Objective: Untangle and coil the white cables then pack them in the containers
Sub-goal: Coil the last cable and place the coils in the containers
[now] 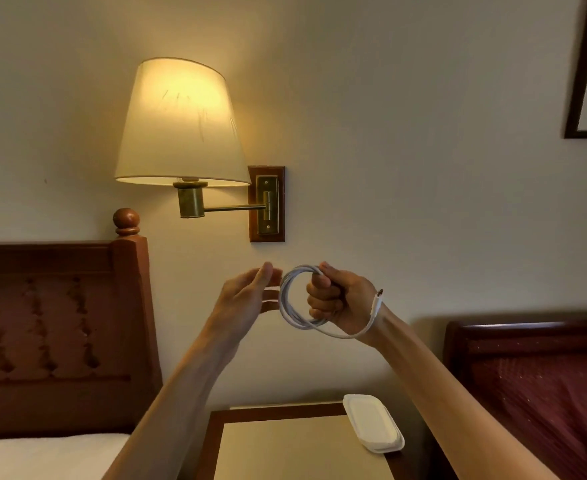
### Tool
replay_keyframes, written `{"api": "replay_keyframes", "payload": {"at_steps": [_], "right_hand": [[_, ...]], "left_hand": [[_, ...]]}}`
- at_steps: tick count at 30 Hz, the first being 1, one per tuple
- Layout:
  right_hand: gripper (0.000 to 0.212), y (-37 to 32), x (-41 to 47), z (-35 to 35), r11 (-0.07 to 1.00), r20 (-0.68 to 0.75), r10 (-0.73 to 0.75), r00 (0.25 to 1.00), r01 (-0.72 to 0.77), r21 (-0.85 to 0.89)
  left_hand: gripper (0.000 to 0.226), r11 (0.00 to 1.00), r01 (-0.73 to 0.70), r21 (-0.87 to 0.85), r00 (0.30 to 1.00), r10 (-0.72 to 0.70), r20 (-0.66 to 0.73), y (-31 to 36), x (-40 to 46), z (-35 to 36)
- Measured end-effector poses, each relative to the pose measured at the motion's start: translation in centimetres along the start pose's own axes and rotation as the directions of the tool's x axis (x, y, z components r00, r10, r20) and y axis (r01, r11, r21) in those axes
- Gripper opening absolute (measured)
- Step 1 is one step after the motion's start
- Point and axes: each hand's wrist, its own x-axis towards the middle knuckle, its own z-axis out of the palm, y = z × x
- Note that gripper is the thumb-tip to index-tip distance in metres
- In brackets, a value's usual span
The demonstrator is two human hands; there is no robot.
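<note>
A smooth white cable [293, 299], wound into a round upright coil, sits in the right hand [337, 297], whose fingers curl tight around it; its loose plug end [378, 299] points up beside the wrist. The left hand [247, 292], fingers straight, hovers just beside the coil. Below lies a white rounded-rectangular container [371, 422] on a wood-edged nightstand [285, 445].

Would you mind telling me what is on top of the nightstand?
A white lidded container sits at the nightstand's back right corner. Its contents are hidden by the lid, and the arms cover the nearer edges.
</note>
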Motion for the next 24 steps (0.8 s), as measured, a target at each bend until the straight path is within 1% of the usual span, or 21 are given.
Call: {"api": "replay_keyframes", "payload": {"at_steps": [3,4,7,9,10,11,12,13,14,15,16,17,19,20,21,22,23,24], "right_hand": [[0.046,-0.2,-0.3,0.4,1.0,-0.051,-0.014,0.999,0.014,0.011],[0.047,-0.1,-0.3,0.4,1.0,-0.069,-0.018,0.997,0.019,0.006],[0.045,0.3,-0.3,0.2,1.0,-0.09,0.002,0.996,-0.002,0.007],[0.042,0.5,-0.4,0.5,1.0,-0.113,0.008,0.994,-0.008,0.001],[0.043,0.7,-0.5,0.7,0.999,-0.151,-0.003,0.989,-0.003,-0.039],[0.043,1.0,-0.7,0.9,0.992,-0.207,-0.046,0.977,0.02,-0.126],[0.042,1.4,-1.1,1.1,0.967,-0.28,-0.12,0.952,0.048,-0.25],[0.039,2.0,-1.5,1.4,0.923,-0.356,-0.211,0.911,0.066,-0.378],[0.034,2.6,-2.0,1.6,0.873,-0.429,-0.308,0.849,0.073,-0.482],[0.029,3.3,-2.7,1.9,0.832,-0.492,-0.398,0.774,0.079,-0.55],[0.027,4.0,-3.4,2.3,0.806,-0.523,-0.467,0.713,0.099,-0.584],[0.03,4.7,-4.4,2.7,0.79,-0.524,-0.51,0.682,0.131,-0.599],[0.038,6.0,-6.1,3.6,0.783,-0.474,-0.54,0.696,0.208,-0.586],[0.035,6.4,-6.8,4.0,0.782,-0.446,-0.544,0.711,0.238,-0.575],[0.027,6.7,-7.2,4.5,0.771,-0.42,-0.556,0.717,0.257,-0.583],[0.018,6.8,-7.4,4.8,0.756,-0.417,-0.574,0.705,0.26,-0.6],[0.014,6.8,-7.3,4.9,0.751,-0.429,-0.587,0.686,0.265,-0.605],[0.017,6.9,-7.2,4.7,0.775,-0.477,-0.582,0.659,0.271,-0.57]], "left_hand": [[0.043,0.964,0.093,-0.247,0.984,-0.052,0.168,0.5,-0.3,0.6],[0.042,0.954,0.114,-0.277,0.978,-0.059,0.199,0.6,-0.3,0.6],[0.036,0.947,0.17,-0.271,0.961,-0.098,0.258,0.4,-0.1,0.9],[0.029,0.919,0.2,-0.34,0.955,-0.106,0.277,0.2,0.1,1.4],[0.029,0.904,0.208,-0.374,0.959,-0.113,0.259,0.1,0.1,1.8],[0.03,0.899,0.204,-0.387,0.967,-0.125,0.22,-0.1,0.1,2.1],[0.032,0.903,0.188,-0.386,0.977,-0.132,0.168,-0.4,0.1,2.5],[0.034,0.91,0.163,-0.382,0.985,-0.129,0.114,-0.6,0.1,2.7],[0.035,0.914,0.131,-0.385,0.991,-0.116,0.062,-0.8,0.1,2.8],[0.035,0.914,0.097,-0.394,0.995,-0.099,0.016,-1.0,0.2,2.8],[0.036,0.913,0.068,-0.403,0.996,-0.085,-0.027,-1.1,0.2,2.7],[0.036,0.913,0.046,-0.404,0.995,-0.079,-0.066,-1.2,0.3,2.6],[0.036,0.923,0.015,-0.385,0.989,-0.071,-0.133,-1.5,0.3,2.6],[0.036,0.929,0.009,-0.371,0.985,-0.071,-0.155,-1.7,0.3,2.8],[0.036,0.933,0.009,-0.361,0.983,-0.075,-0.169,-1.9,0.3,2.9],[0.037,0.933,0.014,-0.36,0.982,-0.081,-0.173,-2.0,0.2,3.0],[0.037,0.93,0.017,-0.367,0.982,-0.085,-0.171,-2.2,0.1,3.0],[0.037,0.924,0.019,-0.381,0.983,-0.087,-0.16,-2.4,-0.1,2.9]]}}
